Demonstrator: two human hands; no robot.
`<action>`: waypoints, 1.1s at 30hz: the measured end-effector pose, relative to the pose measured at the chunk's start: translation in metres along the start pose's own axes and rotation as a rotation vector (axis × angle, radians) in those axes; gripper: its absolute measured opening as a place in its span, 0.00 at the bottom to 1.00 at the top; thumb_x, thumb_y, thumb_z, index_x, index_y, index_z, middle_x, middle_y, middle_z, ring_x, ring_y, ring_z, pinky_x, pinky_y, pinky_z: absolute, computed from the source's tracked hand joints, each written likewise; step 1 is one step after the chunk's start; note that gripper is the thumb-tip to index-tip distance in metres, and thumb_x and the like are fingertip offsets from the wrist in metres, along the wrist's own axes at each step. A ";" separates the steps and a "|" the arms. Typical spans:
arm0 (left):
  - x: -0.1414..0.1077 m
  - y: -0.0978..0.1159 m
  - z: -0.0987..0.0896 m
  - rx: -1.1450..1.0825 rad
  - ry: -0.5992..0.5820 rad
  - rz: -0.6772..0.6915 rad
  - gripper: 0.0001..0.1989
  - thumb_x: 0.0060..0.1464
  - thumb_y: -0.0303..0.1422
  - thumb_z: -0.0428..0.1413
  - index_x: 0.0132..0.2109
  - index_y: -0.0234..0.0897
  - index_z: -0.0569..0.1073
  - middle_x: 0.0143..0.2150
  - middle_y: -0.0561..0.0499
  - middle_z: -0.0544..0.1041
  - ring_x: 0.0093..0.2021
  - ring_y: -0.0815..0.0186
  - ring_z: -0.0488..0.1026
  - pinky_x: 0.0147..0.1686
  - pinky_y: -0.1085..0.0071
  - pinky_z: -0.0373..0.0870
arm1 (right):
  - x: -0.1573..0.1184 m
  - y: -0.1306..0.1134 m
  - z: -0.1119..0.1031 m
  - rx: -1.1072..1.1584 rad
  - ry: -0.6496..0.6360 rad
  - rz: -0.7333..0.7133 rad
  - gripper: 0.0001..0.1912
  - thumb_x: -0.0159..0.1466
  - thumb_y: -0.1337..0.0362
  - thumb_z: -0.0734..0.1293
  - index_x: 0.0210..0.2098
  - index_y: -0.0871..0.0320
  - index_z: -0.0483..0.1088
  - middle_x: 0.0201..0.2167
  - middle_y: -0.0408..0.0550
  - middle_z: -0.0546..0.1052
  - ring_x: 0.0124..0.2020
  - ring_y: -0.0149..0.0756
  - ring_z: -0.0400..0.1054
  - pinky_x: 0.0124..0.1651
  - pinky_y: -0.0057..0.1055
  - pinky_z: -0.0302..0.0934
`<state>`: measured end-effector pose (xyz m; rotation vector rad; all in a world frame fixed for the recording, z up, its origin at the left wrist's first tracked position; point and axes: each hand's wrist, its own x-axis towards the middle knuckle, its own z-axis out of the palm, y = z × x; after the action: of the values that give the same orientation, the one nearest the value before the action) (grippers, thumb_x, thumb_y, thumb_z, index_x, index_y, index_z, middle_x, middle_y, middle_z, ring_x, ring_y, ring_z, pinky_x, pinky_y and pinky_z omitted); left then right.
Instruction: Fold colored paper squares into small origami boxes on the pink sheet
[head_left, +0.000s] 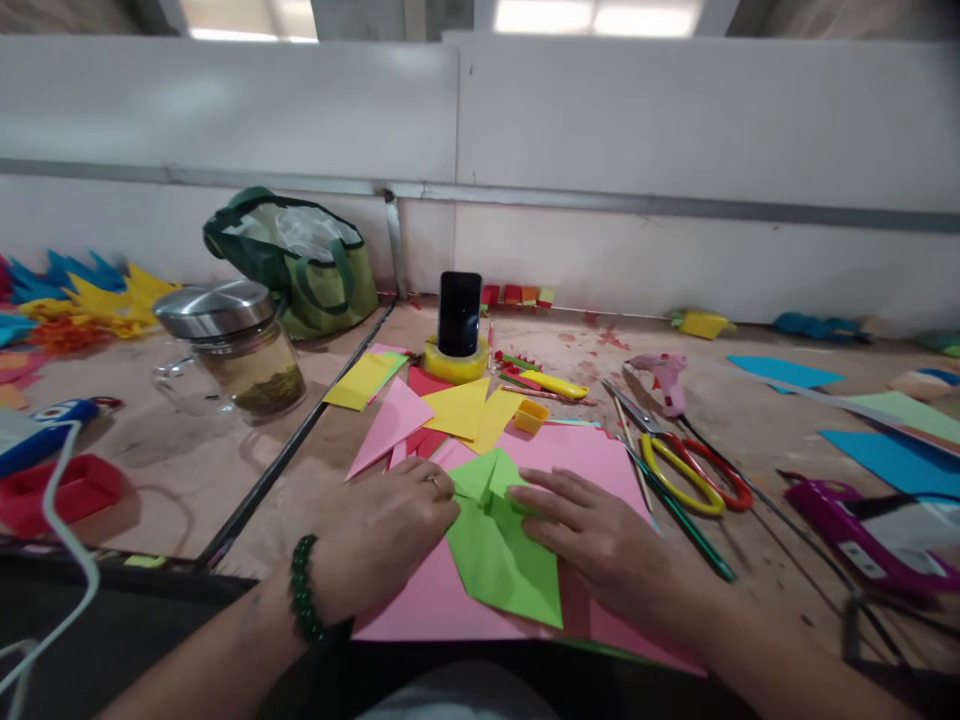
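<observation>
A piece of green folded paper (pixel 510 565) lies over pink paper sheets (pixel 420 605) on the table in front of me, its creases meeting near the top. My left hand (pixel 394 525) has its fingers curled at the paper's left edge; the fingertips are partly hidden. On the right side of the same paper, my right hand (pixel 600 540) rests with fingers stretched out, pressing its surface. Just beyond are pink folded paper (pixel 391 425), yellow paper pieces (pixel 457 408) and a small yellow box shape (pixel 531 416).
Scissors (pixel 679 470), a green pencil (pixel 694 530) and a pink glue gun (pixel 664 378) lie to the right. A phone (pixel 459 312) stands in a tape roll (pixel 454 364). Leftward are a glass mug (pixel 247 365) and a green bag (pixel 337 290). A purple device (pixel 862 530) sits far right.
</observation>
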<state>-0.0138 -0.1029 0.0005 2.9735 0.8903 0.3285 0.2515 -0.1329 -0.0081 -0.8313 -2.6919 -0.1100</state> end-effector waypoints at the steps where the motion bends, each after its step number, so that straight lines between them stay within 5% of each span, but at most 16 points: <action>1: -0.002 0.002 0.001 -0.012 -0.013 -0.042 0.10 0.58 0.21 0.48 0.36 0.35 0.72 0.39 0.45 0.74 0.44 0.60 0.69 0.46 0.62 0.67 | 0.000 -0.002 0.003 0.045 -0.024 0.007 0.14 0.62 0.78 0.59 0.41 0.61 0.72 0.53 0.55 0.74 0.58 0.41 0.64 0.59 0.45 0.62; 5: -0.013 0.017 0.006 -0.129 -0.067 -0.104 0.17 0.55 0.18 0.47 0.49 0.35 0.70 0.47 0.44 0.72 0.47 0.59 0.68 0.48 0.61 0.68 | 0.005 -0.011 0.005 0.205 -0.089 0.117 0.21 0.59 0.78 0.60 0.51 0.62 0.68 0.50 0.55 0.76 0.53 0.37 0.68 0.57 0.37 0.63; 9: -0.027 0.028 0.017 -0.140 -0.020 -0.099 0.24 0.53 0.17 0.45 0.56 0.33 0.66 0.55 0.42 0.70 0.53 0.56 0.66 0.55 0.54 0.65 | 0.010 -0.021 -0.006 0.263 -0.175 0.146 0.28 0.54 0.71 0.65 0.55 0.60 0.66 0.52 0.56 0.73 0.55 0.45 0.65 0.57 0.42 0.62; 14: -0.039 0.033 0.032 -0.048 0.054 -0.080 0.25 0.53 0.17 0.44 0.58 0.27 0.65 0.58 0.38 0.68 0.58 0.52 0.63 0.57 0.51 0.64 | 0.006 -0.030 -0.005 0.225 -0.140 0.096 0.25 0.54 0.75 0.62 0.51 0.61 0.69 0.53 0.55 0.73 0.54 0.46 0.64 0.58 0.42 0.60; 21: -0.043 0.036 0.020 -0.170 0.205 0.037 0.19 0.56 0.17 0.44 0.49 0.30 0.72 0.48 0.44 0.76 0.50 0.61 0.71 0.55 0.59 0.68 | 0.010 -0.027 -0.015 0.446 -0.217 0.237 0.11 0.62 0.67 0.65 0.43 0.54 0.73 0.49 0.49 0.75 0.51 0.38 0.67 0.54 0.35 0.63; 26: -0.051 0.035 0.022 -0.228 0.323 0.021 0.17 0.54 0.16 0.46 0.46 0.31 0.74 0.46 0.45 0.78 0.51 0.64 0.72 0.56 0.65 0.68 | 0.012 -0.022 -0.002 0.539 -0.041 0.369 0.07 0.65 0.68 0.63 0.34 0.56 0.73 0.36 0.48 0.78 0.40 0.33 0.72 0.42 0.27 0.68; 33: -0.054 0.035 0.029 -0.265 0.291 -0.010 0.18 0.54 0.16 0.46 0.48 0.30 0.73 0.48 0.44 0.78 0.52 0.64 0.73 0.55 0.64 0.69 | 0.021 -0.024 0.010 0.389 0.053 0.425 0.08 0.65 0.66 0.63 0.31 0.57 0.73 0.29 0.47 0.78 0.31 0.33 0.72 0.33 0.27 0.67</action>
<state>-0.0330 -0.1606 -0.0352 2.7166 0.8068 0.8263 0.2187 -0.1398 -0.0100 -1.2153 -2.3116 0.4642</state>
